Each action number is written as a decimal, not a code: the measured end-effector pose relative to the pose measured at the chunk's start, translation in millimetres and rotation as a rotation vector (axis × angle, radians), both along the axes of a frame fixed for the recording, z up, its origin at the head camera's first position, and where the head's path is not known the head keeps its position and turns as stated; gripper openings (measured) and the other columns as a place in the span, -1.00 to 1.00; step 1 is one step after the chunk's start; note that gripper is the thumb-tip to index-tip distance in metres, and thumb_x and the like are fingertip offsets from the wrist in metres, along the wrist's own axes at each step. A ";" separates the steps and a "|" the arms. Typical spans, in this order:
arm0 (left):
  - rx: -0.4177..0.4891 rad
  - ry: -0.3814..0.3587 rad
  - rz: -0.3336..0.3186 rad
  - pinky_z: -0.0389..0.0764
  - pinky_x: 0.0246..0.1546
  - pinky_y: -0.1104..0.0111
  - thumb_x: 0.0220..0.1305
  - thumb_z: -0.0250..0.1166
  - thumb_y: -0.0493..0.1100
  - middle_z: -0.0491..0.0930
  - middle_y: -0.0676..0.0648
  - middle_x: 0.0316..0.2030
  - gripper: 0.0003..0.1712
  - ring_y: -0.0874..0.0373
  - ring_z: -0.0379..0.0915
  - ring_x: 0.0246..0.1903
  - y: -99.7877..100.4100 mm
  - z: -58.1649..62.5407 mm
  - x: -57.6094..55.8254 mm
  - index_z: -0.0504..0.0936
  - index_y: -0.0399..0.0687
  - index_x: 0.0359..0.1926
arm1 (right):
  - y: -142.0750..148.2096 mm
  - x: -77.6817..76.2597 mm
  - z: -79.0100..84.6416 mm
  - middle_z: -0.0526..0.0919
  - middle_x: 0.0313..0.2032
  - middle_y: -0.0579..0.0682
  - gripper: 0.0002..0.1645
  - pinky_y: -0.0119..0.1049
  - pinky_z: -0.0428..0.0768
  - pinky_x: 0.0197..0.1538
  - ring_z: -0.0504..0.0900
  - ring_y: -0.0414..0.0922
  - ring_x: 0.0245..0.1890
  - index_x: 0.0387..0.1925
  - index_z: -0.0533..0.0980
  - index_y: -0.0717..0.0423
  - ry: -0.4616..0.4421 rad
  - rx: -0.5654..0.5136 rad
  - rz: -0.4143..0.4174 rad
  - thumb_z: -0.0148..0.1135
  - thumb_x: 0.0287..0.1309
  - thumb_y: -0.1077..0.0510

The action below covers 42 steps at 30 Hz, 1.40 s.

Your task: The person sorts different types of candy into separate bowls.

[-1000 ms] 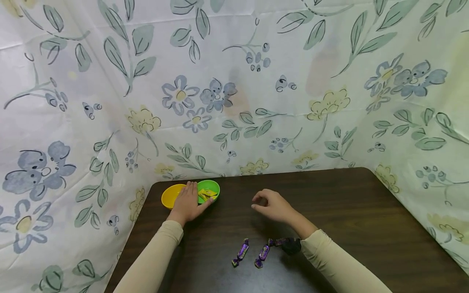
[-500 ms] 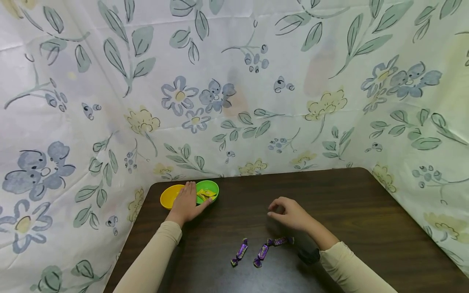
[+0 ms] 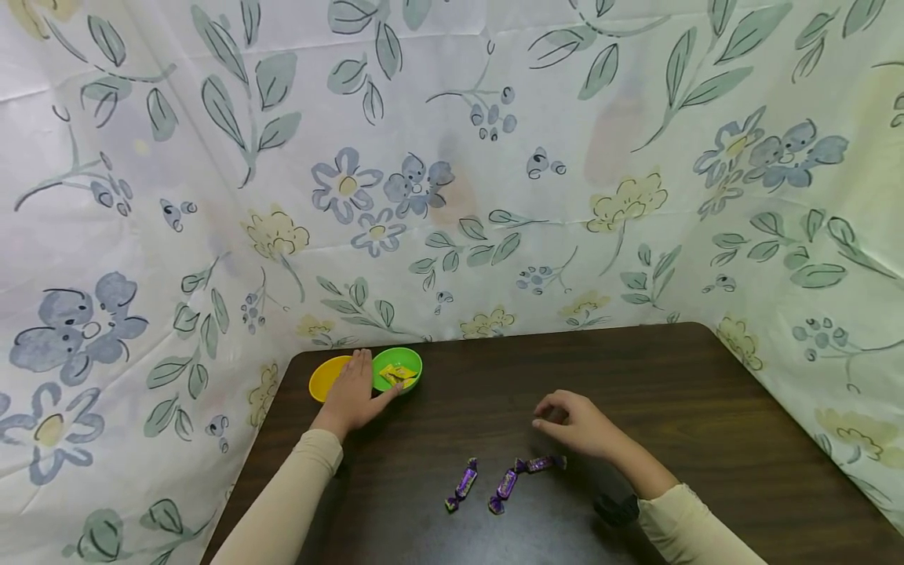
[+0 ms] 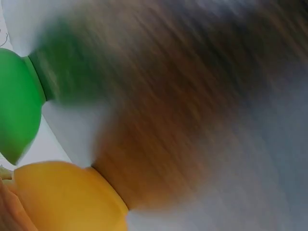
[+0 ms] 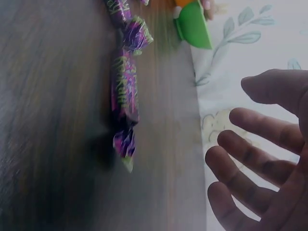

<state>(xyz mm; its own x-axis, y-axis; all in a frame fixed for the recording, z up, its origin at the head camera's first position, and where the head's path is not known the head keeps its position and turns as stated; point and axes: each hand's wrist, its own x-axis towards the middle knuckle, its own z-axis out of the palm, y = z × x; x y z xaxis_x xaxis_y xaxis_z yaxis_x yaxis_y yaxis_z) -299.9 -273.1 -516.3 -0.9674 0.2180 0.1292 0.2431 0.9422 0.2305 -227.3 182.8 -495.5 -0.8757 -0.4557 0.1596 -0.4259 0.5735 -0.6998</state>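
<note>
My left hand (image 3: 351, 396) lies with straight fingers over the near edges of a yellow bowl (image 3: 323, 380) and a green bowl (image 3: 384, 359), its thumb beside the green one. Yellow-wrapped candies (image 3: 398, 373) lie in the green bowl. Part of the yellow bowl is hidden behind the hand. Above the table's right half, my right hand (image 3: 581, 426) has loosely bent fingers and holds nothing. Nearest to it lies a purple twist-wrapped candy (image 3: 540, 464), close to a second purple candy (image 3: 504, 490). A third purple candy (image 3: 463, 484) lies farther left.
A dark brown wooden table (image 3: 671, 392) bears everything. Floral white cloth (image 3: 452, 259) hangs along its back and sides. Under the right wrist shows a black wrist-worn device (image 3: 616, 510). The left wrist view is blurred on its right side.
My right hand has moved right and nearer to me, uncovering the rightmost purple candy. My left hand has shifted slightly left, showing more of the green bowl. The candies have stayed put.
</note>
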 end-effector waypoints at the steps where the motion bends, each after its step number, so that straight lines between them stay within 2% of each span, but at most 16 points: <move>1: -0.004 0.004 0.001 0.04 0.66 -0.15 0.43 0.05 0.55 0.04 -0.45 0.64 0.29 -0.35 -0.07 0.66 -2.2 -0.1 0.4 0.00 -0.49 0.63 | 2.0 1.4 0.2 0.71 -0.14 -0.09 -0.81 -0.36 0.65 -0.24 0.64 -0.29 -0.26 -0.10 0.70 0.01 0.001 -0.003 -0.002 0.39 0.41 0.01; 9: -0.025 0.008 0.010 0.02 0.65 -0.18 0.46 0.05 0.53 0.02 -0.49 0.63 0.29 -0.40 -0.12 0.65 -24.1 0.7 4.3 -0.02 -0.53 0.62 | 17.5 13.4 -3.0 0.70 -0.15 -0.09 -0.83 -0.36 0.63 -0.29 0.63 -0.29 -0.27 -0.10 0.68 -0.02 -0.010 -0.022 -0.016 0.38 0.43 0.00; 16: -0.061 0.034 0.068 0.02 0.66 -0.18 0.46 -0.03 0.57 0.06 -0.48 0.62 0.30 -0.38 -0.10 0.66 -46.3 -2.8 7.9 0.00 -0.53 0.62 | 26.0 24.5 -9.8 0.69 -0.12 -0.10 -0.71 -0.35 0.65 -0.30 0.63 -0.29 -0.24 -0.02 0.67 0.11 -0.065 -0.022 0.035 0.34 0.45 -0.01; 21: -0.065 0.052 0.096 0.00 0.66 -0.20 0.51 -0.07 0.53 0.07 -0.50 0.61 0.25 -0.41 -0.08 0.64 -58.2 -1.0 12.9 0.01 -0.56 0.60 | 28.9 27.7 -12.5 0.70 -0.11 -0.09 -0.71 -0.35 0.66 -0.27 0.64 -0.28 -0.23 -0.02 0.67 0.12 -0.065 -0.025 0.034 0.34 0.46 -0.01; 25: -0.072 0.048 0.106 0.01 0.64 -0.23 0.52 -0.06 0.50 0.08 -0.53 0.60 0.23 -0.44 -0.06 0.63 -64.6 1.9 17.2 0.02 -0.60 0.58 | 30.3 28.6 -13.6 0.70 -0.10 -0.10 -0.71 -0.35 0.67 -0.24 0.64 -0.31 -0.21 -0.02 0.67 0.12 -0.074 -0.026 0.028 0.34 0.46 -0.01; 33: -0.087 -0.007 0.124 -0.01 0.64 -0.24 0.52 -0.08 0.51 0.03 -0.55 0.60 0.25 -0.45 -0.08 0.63 -72.6 3.6 23.0 -0.01 -0.61 0.59 | 30.9 29.4 -14.0 0.70 -0.11 -0.11 -0.70 -0.35 0.66 -0.25 0.63 -0.32 -0.21 -0.02 0.67 0.10 -0.092 -0.019 0.032 0.35 0.45 -0.03; 42: -0.090 -0.025 0.140 -0.06 0.65 -0.23 0.52 -0.08 0.51 0.00 -0.54 0.62 0.25 -0.45 -0.12 0.64 -78.0 1.6 25.2 -0.04 -0.59 0.60 | 29.9 33.7 -15.4 0.71 -0.04 -0.06 -0.62 -0.36 0.58 -0.26 0.58 -0.27 -0.23 0.03 0.66 0.05 -0.074 0.032 0.057 0.46 0.33 -0.08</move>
